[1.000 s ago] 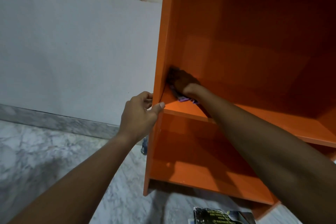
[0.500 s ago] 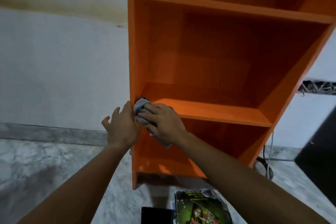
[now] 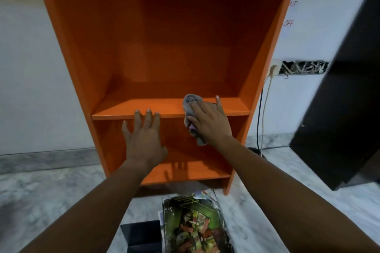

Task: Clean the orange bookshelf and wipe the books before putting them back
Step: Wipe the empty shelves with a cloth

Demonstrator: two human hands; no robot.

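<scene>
The orange bookshelf (image 3: 164, 26) stands against the white wall with no books on its shelves. My right hand (image 3: 209, 121) presses a crumpled grey cloth (image 3: 191, 104) onto the front edge of the middle shelf, right of centre, fingers spread over it. My left hand (image 3: 144, 137) is spread flat, its fingertips touching the same shelf's front edge to the left. On the floor in front lies a stack of books (image 3: 195, 224), topped by a worn green-and-black cover, with a black book (image 3: 141, 234) beside it.
The floor is grey-white marble (image 3: 41, 191). A dark cabinet (image 3: 345, 98) stands close on the right. A wall socket with a plug and hanging cables (image 3: 265, 109) sits between the bookshelf and the cabinet.
My right hand has drawn the cloth out of the shelf's back left corner and along the front edge to the right. My left hand let go of the left side panel and moved to the shelf edge.
</scene>
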